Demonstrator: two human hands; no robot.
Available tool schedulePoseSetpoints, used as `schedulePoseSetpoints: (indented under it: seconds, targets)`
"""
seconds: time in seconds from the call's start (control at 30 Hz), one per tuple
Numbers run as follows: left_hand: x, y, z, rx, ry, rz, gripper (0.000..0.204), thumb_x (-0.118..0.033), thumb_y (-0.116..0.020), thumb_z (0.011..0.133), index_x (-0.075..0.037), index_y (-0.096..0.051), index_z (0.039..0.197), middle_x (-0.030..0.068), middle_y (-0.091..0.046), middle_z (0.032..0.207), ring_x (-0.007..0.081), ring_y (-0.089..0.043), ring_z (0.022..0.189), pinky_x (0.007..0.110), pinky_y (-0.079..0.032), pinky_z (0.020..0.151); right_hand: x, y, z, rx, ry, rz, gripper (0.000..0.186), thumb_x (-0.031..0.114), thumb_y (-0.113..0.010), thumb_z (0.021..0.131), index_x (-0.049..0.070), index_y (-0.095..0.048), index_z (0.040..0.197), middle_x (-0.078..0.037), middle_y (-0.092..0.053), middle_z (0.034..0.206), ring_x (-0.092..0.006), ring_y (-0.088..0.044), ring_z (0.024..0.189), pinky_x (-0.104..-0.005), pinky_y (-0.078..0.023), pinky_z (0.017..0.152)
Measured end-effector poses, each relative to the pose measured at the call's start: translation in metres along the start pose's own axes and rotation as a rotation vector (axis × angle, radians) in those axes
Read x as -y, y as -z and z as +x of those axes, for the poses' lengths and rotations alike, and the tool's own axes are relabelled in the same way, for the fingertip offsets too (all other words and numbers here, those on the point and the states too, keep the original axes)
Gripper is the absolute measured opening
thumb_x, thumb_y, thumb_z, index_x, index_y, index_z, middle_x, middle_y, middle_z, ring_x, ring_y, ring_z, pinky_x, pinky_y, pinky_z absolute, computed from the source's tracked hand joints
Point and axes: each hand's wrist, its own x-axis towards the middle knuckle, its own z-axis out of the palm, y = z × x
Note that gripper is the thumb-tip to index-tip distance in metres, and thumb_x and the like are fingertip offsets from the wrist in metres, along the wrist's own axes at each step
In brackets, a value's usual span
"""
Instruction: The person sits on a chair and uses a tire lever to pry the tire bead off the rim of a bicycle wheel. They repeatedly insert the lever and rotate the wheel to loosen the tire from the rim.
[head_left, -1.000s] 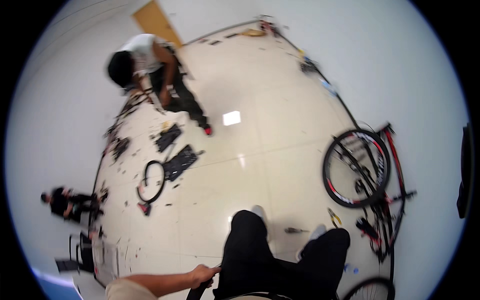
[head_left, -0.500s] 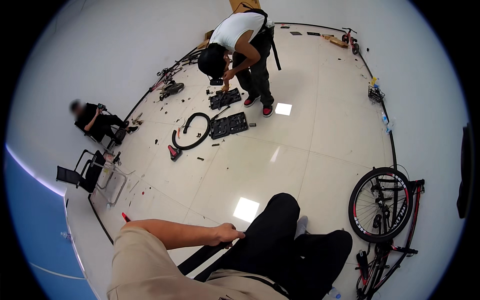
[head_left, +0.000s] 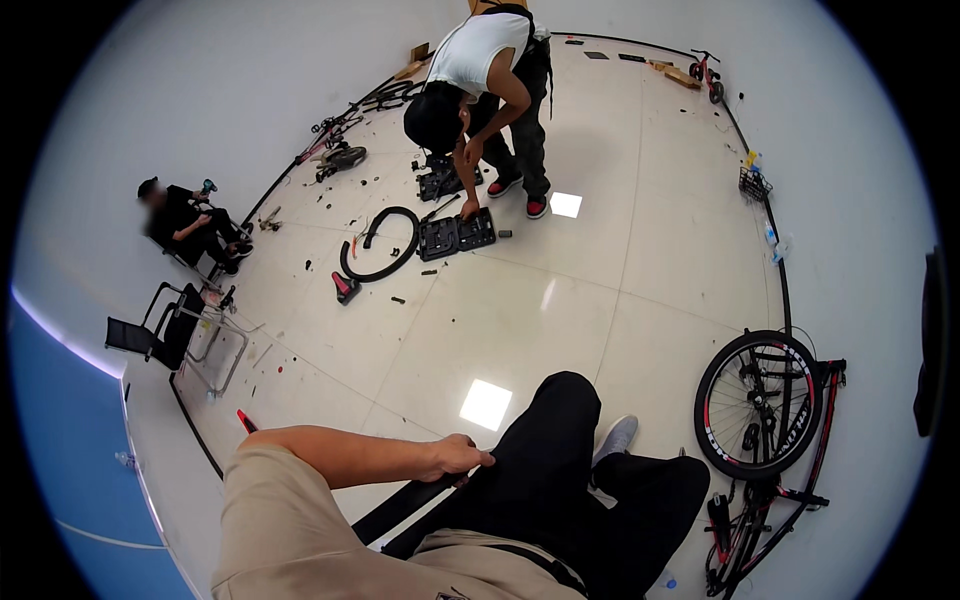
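Note:
My left hand (head_left: pixel 461 456) lies beside my left thigh at the lower middle, palm down. Its fingers curl over the end of a black chair armrest (head_left: pixel 398 508), with the fingertips partly hidden. My right hand is out of the picture. Beyond my knees, a co-worker (head_left: pixel 480 60) in a white top bends over two black tool cases. That person's lowered hand (head_left: pixel 469 208) reaches into the nearer open tool case (head_left: pixel 440 243); the farther tool case (head_left: pixel 440 184) lies behind it. A black bicycle tyre (head_left: pixel 378 278) and a red and black saddle (head_left: pixel 346 287) are left of the cases.
On the right, a bicycle wheel (head_left: pixel 708 410) and a bicycle frame (head_left: pixel 826 430) lie near the wall. An unoccupied black chair (head_left: pixel 180 325) stands at left, near a seated person (head_left: pixel 190 225). Small parts are scattered over the tiled floor (head_left: pixel 570 300).
The co-worker's hand has moved from the farther tool case to the nearer one. The seated person now holds a teal device higher. My shoe shows more; my left hand has kept its place.

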Motion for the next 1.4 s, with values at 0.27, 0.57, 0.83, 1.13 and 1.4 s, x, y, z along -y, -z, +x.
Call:
schedulePoseSetpoints:
  seconds: [0.27,0.57,0.83,1.13,1.4]
  targets:
    - [0.0,0.003,-0.005,-0.014,-0.002,0.011,0.064,-0.03,-0.066,0.096,0.012,-0.043,0.139,0.0123,-0.057,0.086,0.0164,-0.056,0.061,0.031,-0.048,0.051,0.003,-0.003,-0.005,0.016,0.037,-0.052,0.022,0.014,-0.065,0.09,-0.002,-0.065,0.075,-0.011,-0.059,0.062,-0.0253,-0.055,0.058,-0.0436,-0.044,0.061]
    - [-0.009,0.002,0.002,-0.036,0.013,0.018,0.065,-0.031,-0.07,0.095,0.008,-0.046,0.141,0.0125,-0.061,0.09,0.0165,-0.059,0.062,0.031,-0.05,0.052,-0.002,-0.001,0.005,0.005,-0.088,-0.017,0.023,0.024,-0.072,0.089,0.002,-0.072,0.081,-0.013,-0.061,0.063,-0.0263,-0.057,0.056,-0.0429,-0.047,0.059]
    - [0.017,0.016,0.013,-0.06,0.05,-0.005,0.061,-0.026,-0.067,0.096,0.006,-0.041,0.142,0.0159,-0.064,0.08,0.0214,-0.061,0.055,0.037,-0.051,0.05,0.01,0.011,-0.004,-0.032,0.149,-0.018,0.044,0.03,-0.077,0.085,-0.01,-0.068,0.101,-0.019,-0.072,0.09,-0.0227,-0.069,0.077,-0.0359,-0.056,0.07]
    - [-0.073,-0.033,0.047,-0.475,-0.781,0.493,0.066,-0.018,-0.064,0.093,0.001,-0.038,0.151,0.0205,-0.042,0.151,0.0339,-0.04,0.141,0.046,-0.031,0.117,0.085,0.085,0.155,-0.479,0.556,0.079,0.037,0.015,-0.071,0.087,-0.007,-0.065,0.116,-0.015,-0.072,0.099,-0.0198,-0.069,0.09,-0.0335,-0.054,0.085]
    - [-0.241,-0.241,0.173,0.173,-0.883,0.169,0.056,-0.007,-0.067,0.095,0.0,-0.044,0.146,0.0144,-0.068,0.12,0.0217,-0.067,0.105,0.034,-0.052,0.095,0.217,0.209,0.431,-0.856,0.75,-0.195,0.041,0.015,-0.073,0.081,-0.003,-0.065,0.116,-0.015,-0.072,0.093,-0.0252,-0.07,0.088,-0.0373,-0.055,0.083]
